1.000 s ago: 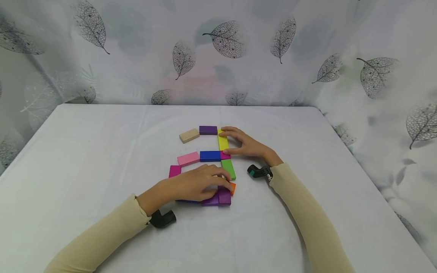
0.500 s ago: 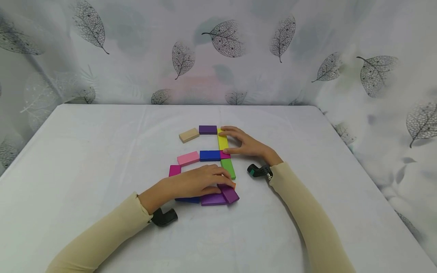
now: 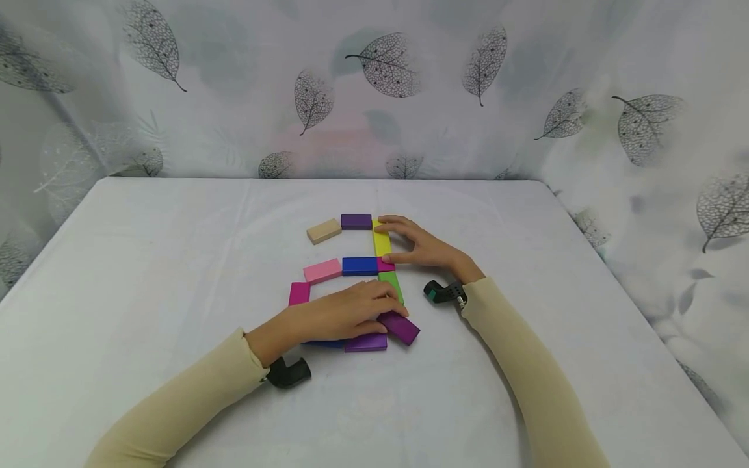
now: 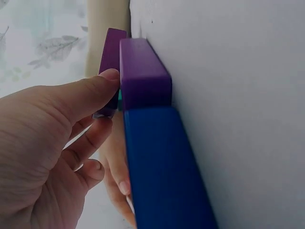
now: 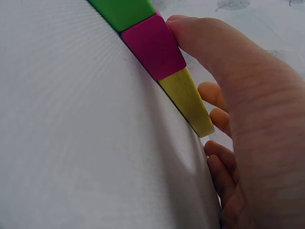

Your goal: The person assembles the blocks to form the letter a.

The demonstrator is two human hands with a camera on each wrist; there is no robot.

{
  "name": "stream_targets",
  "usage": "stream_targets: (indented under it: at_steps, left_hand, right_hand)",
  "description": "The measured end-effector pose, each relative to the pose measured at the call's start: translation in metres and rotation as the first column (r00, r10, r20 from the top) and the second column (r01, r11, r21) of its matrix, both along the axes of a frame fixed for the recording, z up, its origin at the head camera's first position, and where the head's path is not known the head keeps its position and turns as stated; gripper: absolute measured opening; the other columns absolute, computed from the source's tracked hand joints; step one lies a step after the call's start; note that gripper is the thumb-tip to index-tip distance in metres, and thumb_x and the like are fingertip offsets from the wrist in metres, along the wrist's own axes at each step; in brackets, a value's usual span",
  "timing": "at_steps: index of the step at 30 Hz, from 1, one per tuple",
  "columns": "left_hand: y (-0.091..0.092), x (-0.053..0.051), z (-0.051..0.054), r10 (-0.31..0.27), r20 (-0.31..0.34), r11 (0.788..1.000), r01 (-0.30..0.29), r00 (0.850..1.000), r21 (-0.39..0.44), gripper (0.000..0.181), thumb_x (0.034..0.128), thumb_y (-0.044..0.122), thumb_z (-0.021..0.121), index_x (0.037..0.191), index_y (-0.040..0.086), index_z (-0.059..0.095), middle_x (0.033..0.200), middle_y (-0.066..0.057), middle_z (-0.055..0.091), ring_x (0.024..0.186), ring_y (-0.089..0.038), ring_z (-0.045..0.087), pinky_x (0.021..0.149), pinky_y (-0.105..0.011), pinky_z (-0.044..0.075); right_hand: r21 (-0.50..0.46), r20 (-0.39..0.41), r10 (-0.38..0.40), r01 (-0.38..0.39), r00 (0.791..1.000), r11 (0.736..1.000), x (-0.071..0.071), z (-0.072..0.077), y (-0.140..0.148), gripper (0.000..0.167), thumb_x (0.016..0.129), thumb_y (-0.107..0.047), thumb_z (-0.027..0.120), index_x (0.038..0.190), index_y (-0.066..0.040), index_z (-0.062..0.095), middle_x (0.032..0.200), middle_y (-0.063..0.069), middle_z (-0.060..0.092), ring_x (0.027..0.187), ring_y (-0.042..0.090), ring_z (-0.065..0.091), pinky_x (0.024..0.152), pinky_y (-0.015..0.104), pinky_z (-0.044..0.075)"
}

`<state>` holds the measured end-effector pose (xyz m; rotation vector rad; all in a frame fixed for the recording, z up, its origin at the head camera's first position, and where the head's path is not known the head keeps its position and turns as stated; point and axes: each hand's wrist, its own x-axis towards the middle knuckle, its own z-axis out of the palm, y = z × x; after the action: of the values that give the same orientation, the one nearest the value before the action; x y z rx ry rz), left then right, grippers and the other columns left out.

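Note:
My left hand (image 3: pixel 348 312) pinches a dark purple block (image 3: pixel 400 328) between thumb and fingers. In the left wrist view that purple block (image 4: pixel 109 57) stands tilted beside a lighter purple block (image 4: pixel 145 71), which abuts a blue block (image 4: pixel 162 162). My right hand (image 3: pixel 430 248) lies along the right side of the figure. Its thumb touches the small magenta block (image 5: pixel 155 47), and fingertips rest at the yellow block (image 3: pixel 381 240). A green block (image 3: pixel 390 283) runs down from the magenta one, its lower end close to my left fingers.
On the white table (image 3: pixel 175 260), a dark blue block (image 3: pixel 359 266), a pink block (image 3: pixel 323 271) and a magenta block (image 3: pixel 299 293) continue the figure. Farther back lie a dark purple block (image 3: pixel 356 222) and a wooden block (image 3: pixel 324 231). A leaf-patterned curtain (image 3: pixel 234 84) hangs behind.
The dark purple block has been turned and shifted right, off the lighter purple block, in my left hand. The orange block is now hidden. My right hand stays put.

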<state>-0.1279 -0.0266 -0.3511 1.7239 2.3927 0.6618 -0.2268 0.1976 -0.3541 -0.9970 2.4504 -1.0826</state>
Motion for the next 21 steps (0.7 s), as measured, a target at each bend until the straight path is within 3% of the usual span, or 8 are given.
stream_targets:
  at_steps: [8,15,21]
  left_hand:
    - [0.009,0.007,0.001,0.022,-0.017,1.0,-0.022,1.0,-0.015,0.035,0.0926,0.02,0.068,0.126,0.015,0.059,0.123,-0.003,0.053,0.116,-0.017,0.051,0.098,-0.032,0.04]
    - [0.017,0.009,0.0,0.029,-0.059,0.999,-0.031,0.998,-0.031,0.034,0.093,0.024,0.067,0.126,0.019,0.059,0.121,0.001,0.052,0.115,-0.013,0.05,0.091,-0.033,0.035]
    - [0.025,0.008,-0.002,0.034,-0.078,0.998,-0.038,0.996,-0.048,0.035,0.0927,0.026,0.068,0.127,0.02,0.06,0.118,0.002,0.053,0.115,-0.013,0.051,0.09,-0.034,0.034]
  right_hand:
    - [0.011,-0.012,-0.003,0.003,1.0,1.0,-0.002,-0.003,0.0,0.058,0.089,-0.008,0.069,0.141,0.004,0.045,0.156,0.02,0.026,0.147,0.036,0.015,0.116,0.057,0.012]
    - [-0.005,-0.042,0.002,-0.002,0.999,1.0,-0.025,-0.036,0.008,0.062,0.089,-0.012,0.071,0.144,-0.003,0.044,0.158,0.013,0.024,0.148,0.031,0.014,0.117,0.056,0.01]
    - [0.001,-0.056,0.001,-0.001,0.998,1.0,-0.027,-0.039,0.011,0.061,0.088,-0.018,0.072,0.143,-0.011,0.047,0.158,0.006,0.027,0.148,0.024,0.016,0.117,0.054,0.013]
